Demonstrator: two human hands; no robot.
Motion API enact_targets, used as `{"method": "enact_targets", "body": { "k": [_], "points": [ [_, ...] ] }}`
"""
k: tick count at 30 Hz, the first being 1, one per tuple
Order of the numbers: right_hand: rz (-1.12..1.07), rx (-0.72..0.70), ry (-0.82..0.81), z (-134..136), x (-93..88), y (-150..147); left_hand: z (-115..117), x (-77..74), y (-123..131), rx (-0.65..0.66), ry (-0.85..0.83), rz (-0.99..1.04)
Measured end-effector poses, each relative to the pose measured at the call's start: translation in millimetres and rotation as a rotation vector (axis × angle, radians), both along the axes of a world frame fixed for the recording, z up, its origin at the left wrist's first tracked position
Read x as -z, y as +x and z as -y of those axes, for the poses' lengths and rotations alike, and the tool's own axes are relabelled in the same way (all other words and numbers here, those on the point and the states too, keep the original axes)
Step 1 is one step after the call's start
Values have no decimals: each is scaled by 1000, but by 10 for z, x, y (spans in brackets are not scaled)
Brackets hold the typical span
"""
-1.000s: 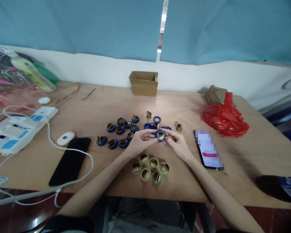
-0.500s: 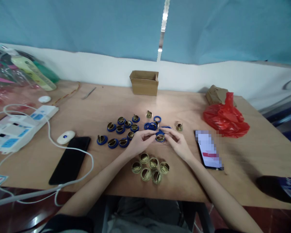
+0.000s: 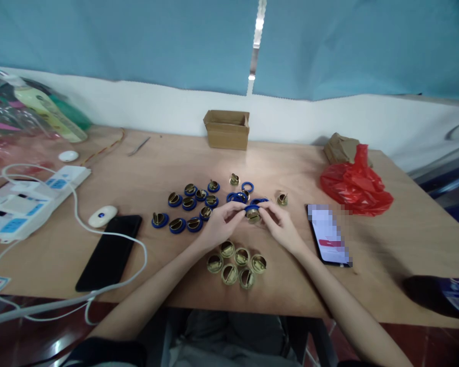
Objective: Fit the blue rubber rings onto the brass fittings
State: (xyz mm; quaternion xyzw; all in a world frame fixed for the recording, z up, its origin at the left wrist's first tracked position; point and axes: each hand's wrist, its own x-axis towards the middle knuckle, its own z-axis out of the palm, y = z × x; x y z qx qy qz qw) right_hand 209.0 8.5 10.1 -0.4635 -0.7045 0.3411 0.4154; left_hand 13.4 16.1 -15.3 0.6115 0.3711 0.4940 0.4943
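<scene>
Front-left of the cardboard box [image 3: 227, 136], the ringed brass pieces [image 3: 188, 203] look done. Before it, the left hand [image 3: 220, 224] pinches; farther from it, six bare pieces [image 3: 241, 256] have no ring yet. Front-right, one brass part [image 3: 253, 218] with blue ring [image 3: 252, 207], fit unclear, is pinched also by the right hand [image 3: 278, 221].

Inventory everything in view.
Held piece: 1, brass/blue, between hands
Ringed pieces: 10, brass/blue, centre left
Bare pieces: 9, brass, front and centre
Loose rings: several, blue, centre
Box: 1, brown, back
Bag: 1, red, right
Package: 1, brown, right
Phones: 2, black, left and right
Power strip: 1, white, left
Cables: uncounted, white, left
Discs: 2, white, left
Spray bottle: 1, greenish, left
Tool: 1, grey, left
Dark object: 1, black, right
Table: 1, tan, below
Curtains: 2, blue, back
Hands: 2, bare, centre
</scene>
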Motion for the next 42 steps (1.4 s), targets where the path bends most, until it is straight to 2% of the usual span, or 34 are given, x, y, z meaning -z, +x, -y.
{"method": "enact_targets", "body": {
  "k": [4,8,12,20,22,24,26,28,32,36,42],
  "points": [
    [108,5,114,27,9,3,-6,-10,-1,-5,37,34],
    [83,19,147,51,27,-13,1,-62,5,16,65,35],
    [87,27,196,65,23,-31,33,-81,28,50,25,84],
    [140,-27,115,133,81,-52,46,-81,22,23,-27,108],
    [148,48,141,110,86,-30,37,-81,18,-5,-48,142],
    [145,194,170,51,80,24,26,-70,14,-58,-59,170],
    [159,353,147,-35,70,118,15,-55,9,-117,-60,185],
    [232,427,88,-125,65,239,10,-47,5,-153,-62,189],
    [468,328,-41,-242,74,468,25,-73,-2,-162,-16,123],
    [545,180,-119,-282,121,579,43,-98,-1,-145,37,58],
    [595,164,-113,-316,204,563,56,-81,12,-129,82,28]
  ]
}}
